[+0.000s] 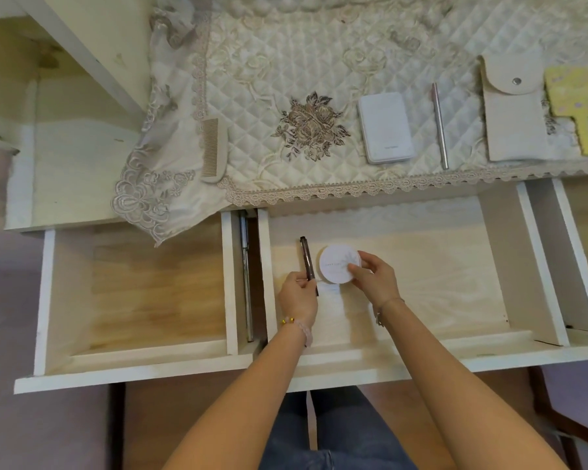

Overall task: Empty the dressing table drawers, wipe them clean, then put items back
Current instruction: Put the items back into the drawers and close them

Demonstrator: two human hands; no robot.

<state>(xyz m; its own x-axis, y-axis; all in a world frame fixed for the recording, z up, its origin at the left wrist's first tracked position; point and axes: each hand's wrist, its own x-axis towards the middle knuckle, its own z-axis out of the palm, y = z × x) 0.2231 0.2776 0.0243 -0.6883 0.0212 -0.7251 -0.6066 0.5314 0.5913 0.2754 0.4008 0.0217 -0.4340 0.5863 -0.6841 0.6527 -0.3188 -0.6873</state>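
Both hands reach into the middle drawer [421,276] of the desk, which is pulled open toward the person. The left hand [297,296] grips the lower end of a dark brown pen [307,261], whose capped tip points away from the person; the pen lies just left of a round white compact [338,264]. The right hand [374,278] holds that compact by its right edge, thumb and fingers closed around the rim, and the compact sits low over the pale wooden drawer bottom, between the two hands; whether it touches the wood cannot be told. The left wrist wears a bracelet with a gold bead, the right wrist a thin chain. To the left of the left hand, another drawer [143,293] stands open, showing bare wood inside. Between the two drawers a metal slide rail [246,276] shows. Beyond the hands, on the desk top, a quilted cream cloth [286,62] with lace edging carries several things: a beige comb [214,150] far to the left, a white rectangular case [385,127] straight ahead of the right hand, a slim silver pen [440,125] just right of it, then a cream snap pouch [513,113] and a yellow hand mirror [581,96] at the far right edge.
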